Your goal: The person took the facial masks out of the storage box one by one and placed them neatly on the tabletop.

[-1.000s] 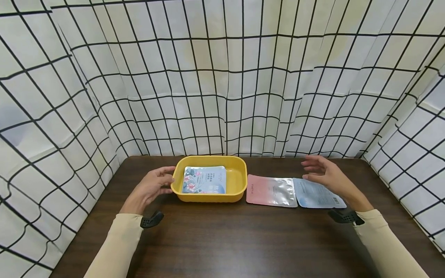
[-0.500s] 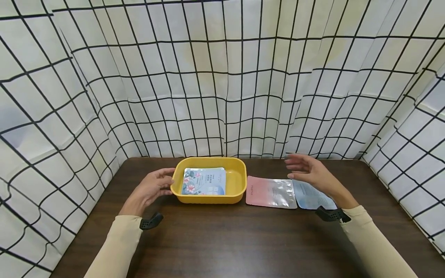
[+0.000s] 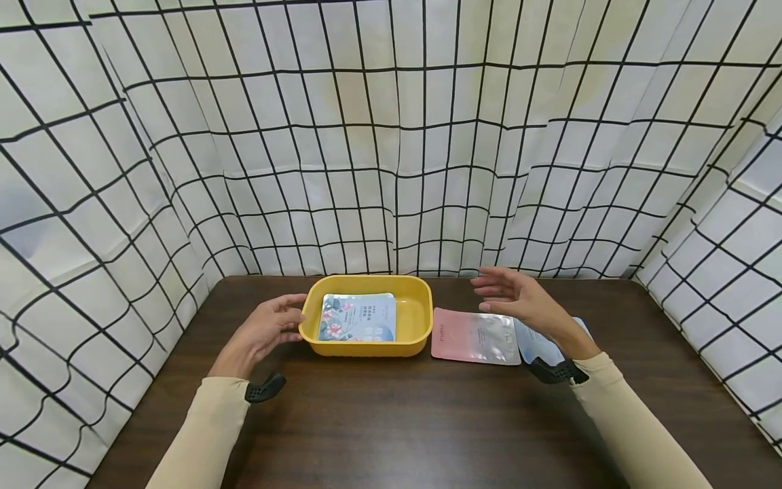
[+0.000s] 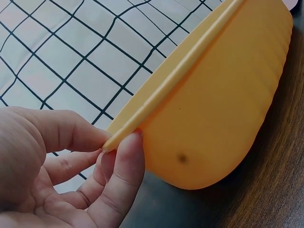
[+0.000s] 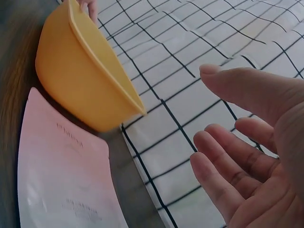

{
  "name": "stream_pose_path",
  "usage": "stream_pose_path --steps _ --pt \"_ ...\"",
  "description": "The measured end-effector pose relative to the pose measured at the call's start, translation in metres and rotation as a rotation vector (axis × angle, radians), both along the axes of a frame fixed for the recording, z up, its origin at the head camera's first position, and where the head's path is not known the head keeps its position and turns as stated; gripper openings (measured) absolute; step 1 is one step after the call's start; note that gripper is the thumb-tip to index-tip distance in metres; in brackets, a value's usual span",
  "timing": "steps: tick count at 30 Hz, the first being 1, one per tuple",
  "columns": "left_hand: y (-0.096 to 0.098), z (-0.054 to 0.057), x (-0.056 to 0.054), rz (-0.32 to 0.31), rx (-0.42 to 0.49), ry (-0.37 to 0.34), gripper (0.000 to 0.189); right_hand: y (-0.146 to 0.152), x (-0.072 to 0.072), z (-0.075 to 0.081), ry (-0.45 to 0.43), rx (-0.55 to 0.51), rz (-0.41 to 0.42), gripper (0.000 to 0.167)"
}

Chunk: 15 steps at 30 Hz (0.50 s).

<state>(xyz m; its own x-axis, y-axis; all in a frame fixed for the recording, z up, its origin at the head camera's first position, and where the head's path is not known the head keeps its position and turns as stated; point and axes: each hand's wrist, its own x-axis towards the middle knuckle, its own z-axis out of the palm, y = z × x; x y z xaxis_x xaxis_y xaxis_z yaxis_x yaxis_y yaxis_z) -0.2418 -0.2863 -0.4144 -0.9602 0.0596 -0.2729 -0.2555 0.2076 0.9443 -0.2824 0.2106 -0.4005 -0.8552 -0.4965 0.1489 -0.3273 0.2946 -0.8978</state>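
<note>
A yellow plastic basin (image 3: 415, 309) stands on the table, and a light blue floral sachet (image 3: 360, 318) lies inside it. My left hand (image 3: 265, 333) pinches the basin's left rim between thumb and fingers, as the left wrist view shows at the rim (image 4: 156, 95). To the right of the basin lies a pink and silver foil sachet (image 3: 473, 336). Beyond that is a blue sachet (image 3: 537, 345), partly hidden under my right forearm. My right hand (image 3: 525, 299) hovers above the sachets, fingers loosely spread and holding nothing; the right wrist view shows the pink sachet (image 5: 66, 166) below it.
The dark wooden table (image 3: 391, 421) stretches in front of the basin. White curtain with a black grid (image 3: 391, 149) encloses the table at the back and both sides. Black wrist cameras (image 3: 265, 388) sit on both wrists.
My right hand has moved left from over the blue sachet to above the pink one, and the forearm now covers more of the blue sachet. The left hand keeps its hold on the rim.
</note>
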Motion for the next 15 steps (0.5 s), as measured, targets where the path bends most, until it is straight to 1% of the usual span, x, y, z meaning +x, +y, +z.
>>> stream_pose_path --steps 8,13,15 --pt "0.0 0.0 0.0 0.008 0.0 0.001 0.06 -0.027 -0.004 0.003 -0.045 -0.032 0.047 0.073" --pt "0.0 0.0 0.0 0.014 -0.001 -0.003 0.06 -0.041 -0.006 0.002 -0.076 -0.058 0.078 0.072" --pt "0.0 0.0 0.0 0.016 -0.003 -0.005 0.06 -0.046 -0.007 0.003 -0.081 -0.057 0.081 0.073"
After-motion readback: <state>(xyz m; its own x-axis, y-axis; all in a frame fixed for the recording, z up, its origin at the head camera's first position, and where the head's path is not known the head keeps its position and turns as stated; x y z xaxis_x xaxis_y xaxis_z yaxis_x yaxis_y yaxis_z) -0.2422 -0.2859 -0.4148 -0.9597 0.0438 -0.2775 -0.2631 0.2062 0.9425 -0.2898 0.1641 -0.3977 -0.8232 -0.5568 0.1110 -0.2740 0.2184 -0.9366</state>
